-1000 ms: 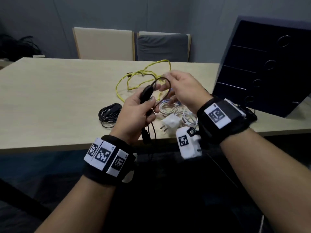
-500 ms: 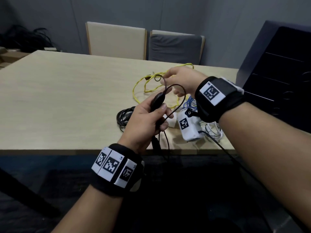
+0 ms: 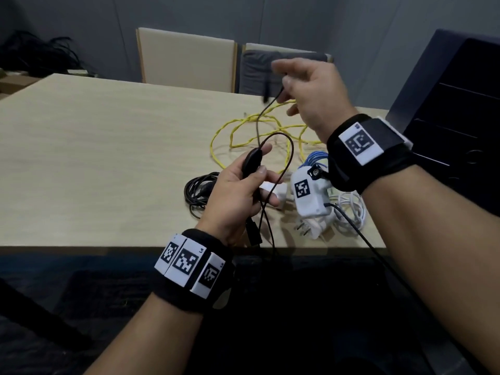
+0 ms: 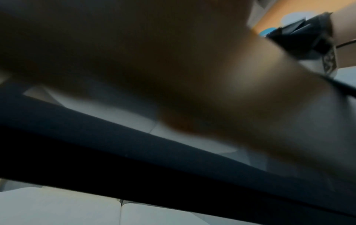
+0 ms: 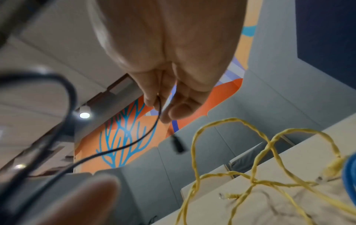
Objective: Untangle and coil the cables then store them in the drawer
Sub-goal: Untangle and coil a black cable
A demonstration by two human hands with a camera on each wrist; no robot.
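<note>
My left hand grips a thin black cable by its oval inline block, above the table's near edge, with a loop and a plug hanging from the fist. My right hand is raised over the table and pinches the same black cable near its free end, whose small plug dangles below the fingers. A loose yellow cable lies on the table under the right hand. The left wrist view is blurred and shows only the palm.
A coiled black cable lies left of my left hand. A blue cable, white cables and a white charger plug lie by the right wrist. A dark drawer unit stands at the right. Two chairs stand behind the table.
My right hand has lifted up and away from the table, drawing the black cable's free end out; the left hand has kept its grip on the inline block.
</note>
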